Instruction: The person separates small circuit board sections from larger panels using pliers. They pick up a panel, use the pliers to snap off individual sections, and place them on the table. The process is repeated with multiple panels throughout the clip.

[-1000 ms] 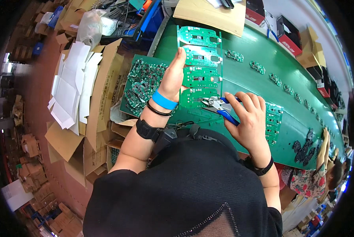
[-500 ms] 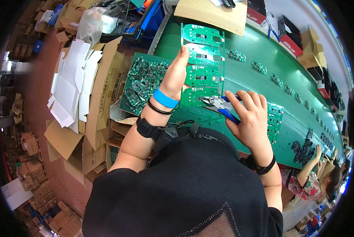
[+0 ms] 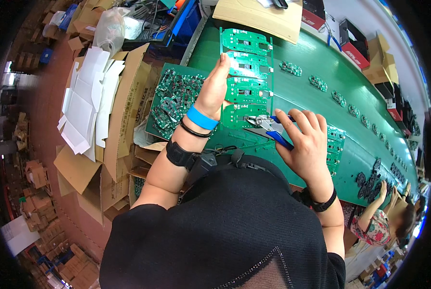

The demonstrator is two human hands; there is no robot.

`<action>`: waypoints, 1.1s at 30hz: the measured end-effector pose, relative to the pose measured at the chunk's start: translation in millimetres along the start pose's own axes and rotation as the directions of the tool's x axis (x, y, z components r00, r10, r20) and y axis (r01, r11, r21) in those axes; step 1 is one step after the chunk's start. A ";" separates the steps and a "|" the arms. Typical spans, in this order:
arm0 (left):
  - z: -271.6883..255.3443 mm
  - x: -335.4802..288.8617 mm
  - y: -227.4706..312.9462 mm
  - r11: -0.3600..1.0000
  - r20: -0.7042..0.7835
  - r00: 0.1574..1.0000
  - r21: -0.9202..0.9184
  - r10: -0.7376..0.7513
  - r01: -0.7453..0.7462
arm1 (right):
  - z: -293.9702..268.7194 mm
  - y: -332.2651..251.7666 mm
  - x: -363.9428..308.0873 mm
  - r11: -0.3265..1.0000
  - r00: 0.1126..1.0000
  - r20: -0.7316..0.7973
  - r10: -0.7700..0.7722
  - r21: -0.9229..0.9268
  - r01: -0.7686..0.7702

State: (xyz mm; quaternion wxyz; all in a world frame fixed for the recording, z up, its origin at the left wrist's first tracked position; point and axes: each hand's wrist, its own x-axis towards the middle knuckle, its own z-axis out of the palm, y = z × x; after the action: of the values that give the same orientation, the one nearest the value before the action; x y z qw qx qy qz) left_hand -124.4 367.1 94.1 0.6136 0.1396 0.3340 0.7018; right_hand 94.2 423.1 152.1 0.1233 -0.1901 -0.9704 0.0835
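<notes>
My left hand (image 3: 214, 91) is closed on the left edge of a green circuit board panel (image 3: 244, 90), its thumb on top and the other fingers hidden beneath. The panel is a column of several mouse-shaped boards joined by thin side rails. In my right hand (image 3: 306, 139) are blue-handled cutting pliers (image 3: 276, 131), with fingers wrapped round the grips. The pliers' metal jaws lie over the nearest board of the panel, by its middle slot; whether they touch it I cannot tell. Thin green offcut strips (image 3: 254, 143) lie on the bench just below the panel.
A heap of small circuit boards (image 3: 177, 103) lies left of the panel. More panels (image 3: 335, 149) rest right of my right hand. Single boards (image 3: 318, 83) form a row along the green bench (image 3: 292, 45). Cardboard boxes (image 3: 121, 125) stand at left. A co-worker (image 3: 376, 224) sits far right.
The pliers and my right hand have shifted very slightly right, still at the nearest board. The row of boards along the bench has moved a little to the right. The co-worker's hands have moved.
</notes>
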 end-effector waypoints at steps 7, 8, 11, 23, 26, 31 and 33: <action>-3.1 2.8 -1.8 0.998 -0.036 0.999 0.064 0.025 -0.022 | -2.3 1.2 3.0 1.000 1.000 0.024 0.000 -0.003 0.000; -2.3 2.7 -2.0 0.998 -0.031 0.999 0.064 0.031 -0.028 | -3.2 0.7 3.7 1.000 1.000 0.028 0.000 -0.007 0.000; -0.3 0.1 0.4 0.998 -0.022 0.999 0.054 0.028 -0.027 | -3.9 -0.6 4.5 1.000 0.999 0.039 -0.005 -0.024 0.006; 0.3 1.2 -0.1 0.999 -0.020 0.999 0.023 0.032 -0.031 | -1.5 3.1 3.8 1.000 1.000 0.026 -0.005 0.002 0.005; 0.6 0.7 0.9 0.999 -0.024 0.999 0.037 0.030 -0.029 | -2.8 1.9 4.5 1.000 0.999 0.033 -0.006 -0.008 0.006; 0.7 -0.9 2.7 1.000 -0.007 1.000 -0.004 0.012 -0.013 | -1.6 1.6 4.2 1.000 1.000 0.030 -0.005 -0.005 0.005; -3.3 1.1 0.1 0.999 -0.015 1.000 0.025 0.027 -0.026 | -1.5 3.1 3.3 0.999 1.000 0.022 -0.002 0.033 0.001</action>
State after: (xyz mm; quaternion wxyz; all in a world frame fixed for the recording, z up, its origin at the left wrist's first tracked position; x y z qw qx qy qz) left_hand -126.7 367.2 91.5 0.5999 0.1463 0.3454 0.7067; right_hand 92.6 427.4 153.6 0.1159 -0.1863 -0.9703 0.1014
